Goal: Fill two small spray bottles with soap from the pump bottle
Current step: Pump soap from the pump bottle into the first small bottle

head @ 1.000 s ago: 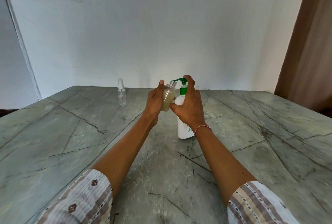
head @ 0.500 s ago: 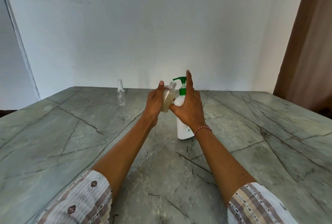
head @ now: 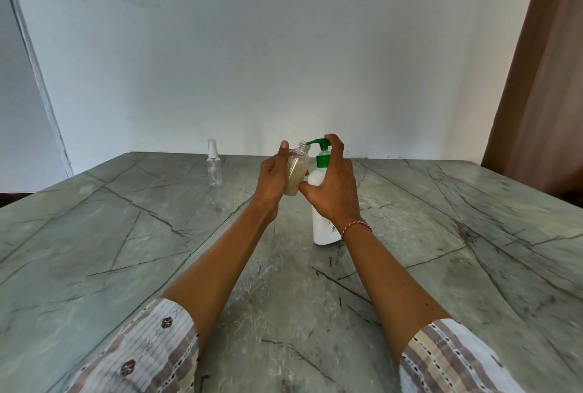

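Near the tabletop's (head: 132,254) far edge, the left hand (head: 273,179) grips the uncapped spray bottle (head: 296,172), neck tilted under the green nozzle; right-hand (head: 332,188) fingers (head: 335,144) press the pump bottle (head: 322,203).

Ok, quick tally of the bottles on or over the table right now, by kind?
Small clear spray bottles: 2, an uncapped one held by the left hand, a capped one standing at the back of the table.
White pump bottles: 1, right hand on its green pump.
Total: 3.
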`<state>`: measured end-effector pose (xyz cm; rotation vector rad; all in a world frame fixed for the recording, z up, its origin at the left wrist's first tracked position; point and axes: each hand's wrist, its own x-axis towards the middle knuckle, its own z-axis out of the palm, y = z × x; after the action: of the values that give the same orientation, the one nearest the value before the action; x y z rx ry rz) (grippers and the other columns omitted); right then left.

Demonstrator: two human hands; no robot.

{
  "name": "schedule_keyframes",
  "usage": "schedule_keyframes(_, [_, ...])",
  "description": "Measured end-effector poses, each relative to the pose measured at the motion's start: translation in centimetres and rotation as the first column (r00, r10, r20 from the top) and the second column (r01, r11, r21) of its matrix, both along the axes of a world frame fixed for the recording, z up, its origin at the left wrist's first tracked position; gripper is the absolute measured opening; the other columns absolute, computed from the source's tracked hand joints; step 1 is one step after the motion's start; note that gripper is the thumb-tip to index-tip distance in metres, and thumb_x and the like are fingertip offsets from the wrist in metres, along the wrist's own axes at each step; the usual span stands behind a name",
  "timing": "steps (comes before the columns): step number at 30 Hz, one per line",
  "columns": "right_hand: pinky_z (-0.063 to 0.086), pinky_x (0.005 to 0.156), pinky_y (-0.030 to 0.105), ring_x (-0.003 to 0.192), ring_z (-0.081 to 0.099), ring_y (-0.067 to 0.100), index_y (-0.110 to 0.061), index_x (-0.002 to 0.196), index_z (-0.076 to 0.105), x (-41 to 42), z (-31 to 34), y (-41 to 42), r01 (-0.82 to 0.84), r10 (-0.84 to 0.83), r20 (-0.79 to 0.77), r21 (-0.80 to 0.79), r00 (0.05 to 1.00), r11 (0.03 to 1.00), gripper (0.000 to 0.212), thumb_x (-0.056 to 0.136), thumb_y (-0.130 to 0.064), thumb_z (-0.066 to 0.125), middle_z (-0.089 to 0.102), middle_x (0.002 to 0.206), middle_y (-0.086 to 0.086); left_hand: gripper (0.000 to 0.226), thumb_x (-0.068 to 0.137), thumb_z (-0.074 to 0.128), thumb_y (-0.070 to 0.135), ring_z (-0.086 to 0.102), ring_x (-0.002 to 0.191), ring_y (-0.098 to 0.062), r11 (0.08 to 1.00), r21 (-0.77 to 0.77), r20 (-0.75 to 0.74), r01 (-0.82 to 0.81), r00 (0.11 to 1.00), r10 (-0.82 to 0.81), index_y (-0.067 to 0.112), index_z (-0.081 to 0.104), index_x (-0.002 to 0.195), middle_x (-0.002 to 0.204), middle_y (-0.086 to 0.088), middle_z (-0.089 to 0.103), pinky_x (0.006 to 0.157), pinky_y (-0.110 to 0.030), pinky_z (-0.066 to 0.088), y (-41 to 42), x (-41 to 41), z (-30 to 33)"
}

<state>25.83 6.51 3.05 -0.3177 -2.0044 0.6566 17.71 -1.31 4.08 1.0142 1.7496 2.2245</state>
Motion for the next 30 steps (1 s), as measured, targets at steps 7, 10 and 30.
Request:
schedule_keyframes(7, [0.047, 0.086, 0.035, 0.111, 0.047, 0.022, -0.021, 0.142, 0.022, 0.02, -0.24, 0.14, -0.003, 0.003, -0.015, -0.009, 1.0, 1.0, 0.095, 0.067, -0.026, 0.08, 0.049, 0.132, 0.002, 0.041, 0.095, 0.034, 0.046, 0.063, 0.054, 0.002, 1.0, 0.003, 0.003, 0.003, 1.0, -0.003, 0.025, 0.064, 0.078, 0.056, 0.014, 0.067, 0.047, -0.011, 0.047, 0.05, 0.04, -0.1])
schedule_keyframes(10, [0.042, 0.089, 0.032, 0.115, 0.046, 0.022, -0.026, 0.146, 0.013, 0.04, -0.27, 0.22, -0.008, 0.008, -0.018, -0.02, 1.0, 1.0, 0.103, 0.067, -0.031, 0.08, 0.047, 0.136, 0.001, 0.039, 0.096, 0.033, 0.046, 0.064, 0.055, 0.002, 1.0, 0.004, 0.0, 0.009, 1.0, -0.009, 0.027, 0.063, 0.08, 0.058, 0.013, 0.068, 0.047, -0.011, 0.047, 0.09, 0.16, -0.02])
schedule_keyframes(30, [0.046, 0.081, 0.03, 0.108, 0.049, 0.022, -0.019, 0.138, 0.028, -0.17, -0.3, 0.28, 0.005, -0.006, -0.048, -0.01, 0.999, 1.0, 0.09, 0.065, -0.022, 0.08, 0.051, 0.129, 0.004, 0.039, 0.095, 0.034, 0.046, 0.063, 0.056, 0.0, 1.0, 0.018, 0.01, -0.003, 1.0, 0.003, 0.027, 0.063, 0.076, 0.064, 0.009, 0.066, 0.053, -0.011, 0.049, 0.07, 0.33, 0.12])
